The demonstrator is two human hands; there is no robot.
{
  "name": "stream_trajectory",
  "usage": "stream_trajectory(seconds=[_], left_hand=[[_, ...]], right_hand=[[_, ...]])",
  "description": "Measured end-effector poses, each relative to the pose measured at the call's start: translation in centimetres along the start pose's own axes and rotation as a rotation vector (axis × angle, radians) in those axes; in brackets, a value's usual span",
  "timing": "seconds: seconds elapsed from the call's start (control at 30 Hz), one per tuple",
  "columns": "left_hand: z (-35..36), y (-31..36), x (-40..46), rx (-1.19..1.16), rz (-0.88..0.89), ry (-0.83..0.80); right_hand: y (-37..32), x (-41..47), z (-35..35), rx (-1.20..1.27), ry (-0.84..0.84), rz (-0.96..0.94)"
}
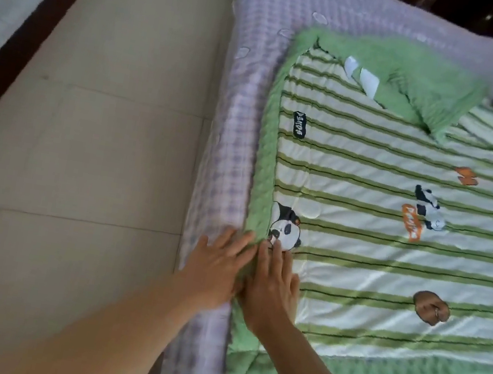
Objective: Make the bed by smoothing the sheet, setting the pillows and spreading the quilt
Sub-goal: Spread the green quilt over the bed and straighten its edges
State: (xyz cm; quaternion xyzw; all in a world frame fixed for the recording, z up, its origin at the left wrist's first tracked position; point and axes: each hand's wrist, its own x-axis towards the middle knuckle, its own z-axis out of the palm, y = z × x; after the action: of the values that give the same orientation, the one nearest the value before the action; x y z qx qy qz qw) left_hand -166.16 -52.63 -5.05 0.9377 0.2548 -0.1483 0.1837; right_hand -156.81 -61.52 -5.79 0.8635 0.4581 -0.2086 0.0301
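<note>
Under my fingers: green border of the quilt (392, 244), lying on the bed beside the panda print. Left hand (218, 267) and right hand (270, 292) pressed flat side by side, fingers straight and slightly spread, clamped on nothing. Beyond the fingertips: quilt mostly spread, far corner folded back. Left of the fingers: lilac sheet (243, 121), looking smooth. Pillows: none in view. I judged spreading nearly done, corner and edges left.

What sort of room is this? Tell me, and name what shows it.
Most likely a bedroom in a home. A bed with a lilac checked sheet fills the view, a green striped panda quilt lies spread on it, and pale floor tiles run alongside.
</note>
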Motion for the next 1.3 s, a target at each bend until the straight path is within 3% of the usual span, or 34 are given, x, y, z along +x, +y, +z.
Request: stream_trajectory(seconds=[0.17, 0.47, 0.67, 0.93, 1.07, 1.2, 1.3], left_hand=[[-1.7, -3.3, 0.0, 0.018, 0.048, -0.05], [-7.8, -6.5, 7.4, 0.123, 0.137, -0.107], [-12.3, -8.5, 16.7, 0.218, 0.181, -0.062], [-16.9, -12.1, 26.6, 0.484, 0.317, -0.102], [-19.3, -14.9, 30.5, 0.491, 0.327, -0.087], [-22.7, -17.6, 36.2, 0.53, 0.339, -0.054], [-25.1, -19.2, 40.3, 0.565, 0.411, -0.023]], right_hand=[[-3.4, -0.5, -0.1, -0.006, 0.009, 0.068], [-3.6, 6.2, -4.0, 0.188, 0.282, 0.255], [-1.6, 14.9, -7.1, 0.318, 0.231, 0.434], [-4.9, 23.8, -8.8, 0.219, 0.127, 0.425], [-5.6, 27.7, -10.5, 0.201, 0.18, 0.368], [-6.3, 32.3, -14.1, 0.26, 0.259, 0.455], [-7.5, 35.6, -15.4, 0.326, 0.141, 0.436]])
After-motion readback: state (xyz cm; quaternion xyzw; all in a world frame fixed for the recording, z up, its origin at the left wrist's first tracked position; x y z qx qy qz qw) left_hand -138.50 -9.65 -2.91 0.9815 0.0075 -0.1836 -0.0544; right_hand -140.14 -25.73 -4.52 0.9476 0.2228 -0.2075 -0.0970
